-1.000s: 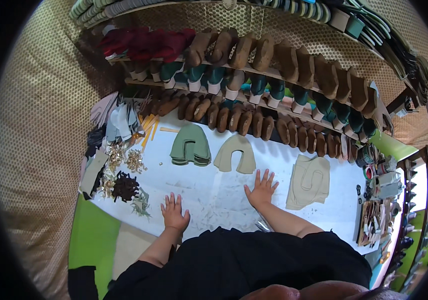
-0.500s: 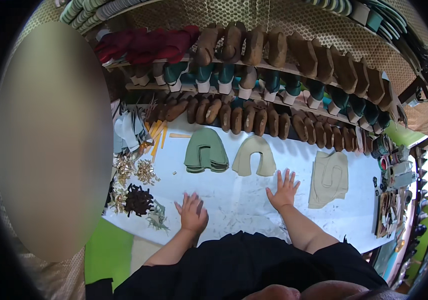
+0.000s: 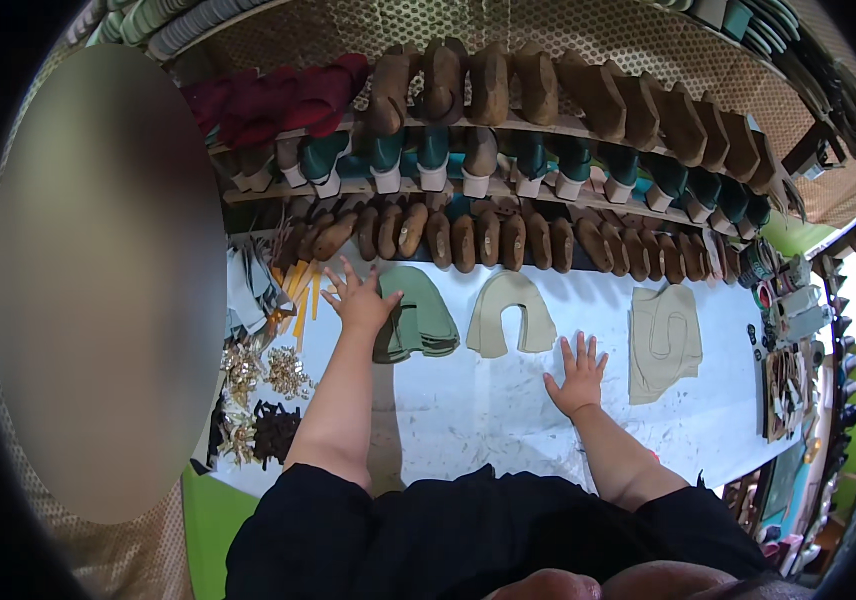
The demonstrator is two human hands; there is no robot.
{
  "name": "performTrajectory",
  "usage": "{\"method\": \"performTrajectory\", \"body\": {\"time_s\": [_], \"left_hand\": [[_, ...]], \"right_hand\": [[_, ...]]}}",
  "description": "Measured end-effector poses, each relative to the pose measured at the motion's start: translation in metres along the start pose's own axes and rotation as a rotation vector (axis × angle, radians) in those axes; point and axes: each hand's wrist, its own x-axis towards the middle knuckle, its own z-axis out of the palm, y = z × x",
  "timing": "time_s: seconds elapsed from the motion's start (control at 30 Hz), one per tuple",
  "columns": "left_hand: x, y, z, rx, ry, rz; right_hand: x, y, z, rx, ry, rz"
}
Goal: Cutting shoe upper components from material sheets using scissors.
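My left hand (image 3: pixel 359 303) reaches far forward with its fingers spread, beside and partly over the left edge of a stack of green U-shaped shoe-upper pieces (image 3: pixel 430 318). Whether it touches the stack I cannot tell. Right of that stack lies a beige U-shaped piece (image 3: pixel 489 318), flat on the white tabletop. My right hand (image 3: pixel 579 376) is open, fingers apart, low over or on the table between this piece and a pile of beige cut pieces (image 3: pixel 660 375). Nothing is in either hand.
Rows of brown shoe lasts (image 3: pixel 513 240) line the table's back, below racks of green and brown lasts (image 3: pixel 433 150). At left are yellow strips (image 3: pixel 302 305), gold bits (image 3: pixel 288 373) and dark scraps (image 3: pixel 276 430). Small tools (image 3: pixel 786 390) crowd the right edge of the table (image 3: pixel 508 440).
My left hand has moved forward and slightly left, from the near part of the table to the green stack. My right hand has shifted only slightly. The view has shifted a little.
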Motion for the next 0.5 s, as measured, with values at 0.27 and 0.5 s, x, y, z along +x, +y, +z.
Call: {"method": "performTrajectory", "body": {"time_s": [0.27,0.5], "left_hand": [[-0.003,-0.002,0.016,-0.137,0.224,0.105],[-0.012,-0.016,0.011,-0.453,0.363,0.016]], "right_hand": [[0.001,0.001,0.003,-0.011,0.017,-0.003],[0.000,0.002,0.002,0.001,0.032,-0.013]]}}
